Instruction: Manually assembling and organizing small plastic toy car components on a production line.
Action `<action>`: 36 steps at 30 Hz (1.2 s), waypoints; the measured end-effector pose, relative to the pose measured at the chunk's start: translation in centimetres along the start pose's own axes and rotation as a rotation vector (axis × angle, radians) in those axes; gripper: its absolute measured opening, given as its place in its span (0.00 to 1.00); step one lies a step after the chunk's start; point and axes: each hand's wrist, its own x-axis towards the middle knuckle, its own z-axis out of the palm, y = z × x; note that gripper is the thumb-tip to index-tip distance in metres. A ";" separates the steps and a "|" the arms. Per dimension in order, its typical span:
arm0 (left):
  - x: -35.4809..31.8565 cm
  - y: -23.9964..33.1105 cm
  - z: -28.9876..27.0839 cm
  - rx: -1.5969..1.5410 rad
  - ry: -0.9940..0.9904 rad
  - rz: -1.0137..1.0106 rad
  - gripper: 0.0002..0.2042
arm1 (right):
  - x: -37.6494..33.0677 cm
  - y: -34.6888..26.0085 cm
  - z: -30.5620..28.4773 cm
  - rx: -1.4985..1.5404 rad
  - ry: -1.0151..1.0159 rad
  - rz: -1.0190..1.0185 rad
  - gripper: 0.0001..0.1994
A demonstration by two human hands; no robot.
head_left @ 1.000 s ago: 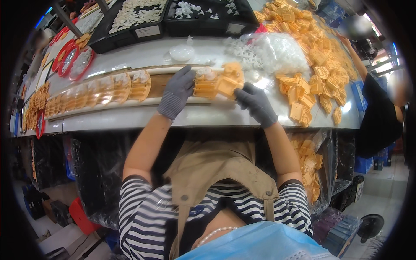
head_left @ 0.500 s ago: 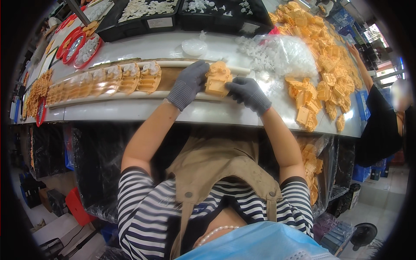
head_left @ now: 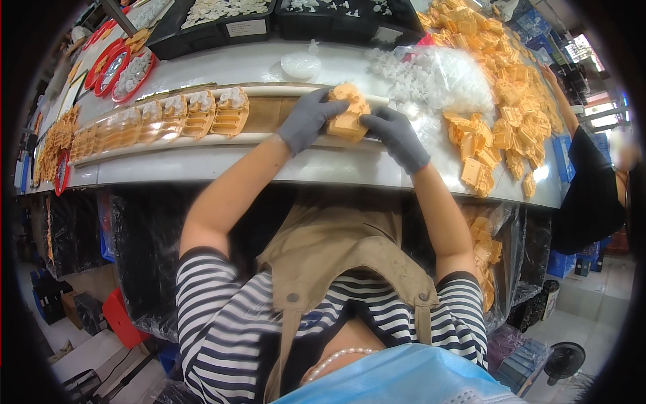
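Both of my hands wear grey gloves and hold one orange-yellow plastic part (head_left: 348, 120) above the right end of a long rail track. My left hand (head_left: 311, 118) grips its left side, with the thumb across its face. At its right edge, my right hand (head_left: 397, 135) pinches it between thumb and fingers. The part has a rounded, knobbed top and a boxy lower half. To the left, a row of similar orange parts (head_left: 229, 120) stands along the track (head_left: 269, 118), with whitish pieces at their tops.
A large heap of orange parts (head_left: 518, 121) covers the right side of the table. Beside it lies a clear bag (head_left: 457, 84) of whitish pieces. Black trays (head_left: 208, 37) stand at the back, red-rimmed bowls (head_left: 133, 77) at far left. Another person's arm (head_left: 564, 101) reaches in at right.
The orange part has shifted slightly right and tilted between my hands. My left hand has moved right, its thumb now over the part's face; my right hand has moved a little right.
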 end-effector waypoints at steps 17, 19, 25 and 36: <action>-4.2 -0.6 5.1 -0.442 -0.086 0.043 0.23 | -4.5 2.2 -0.9 0.196 0.093 -0.218 0.28; -4.7 -1.2 5.3 -0.230 -0.065 0.118 0.24 | -4.7 1.8 -0.8 0.136 0.209 -0.319 0.24; -7.4 -1.6 8.7 0.244 -0.111 0.325 0.28 | -6.3 0.2 1.3 -0.237 0.529 -0.758 0.13; -8.7 -0.3 10.2 0.538 -0.021 0.592 0.24 | -7.4 -1.1 2.1 -0.020 0.509 -0.684 0.14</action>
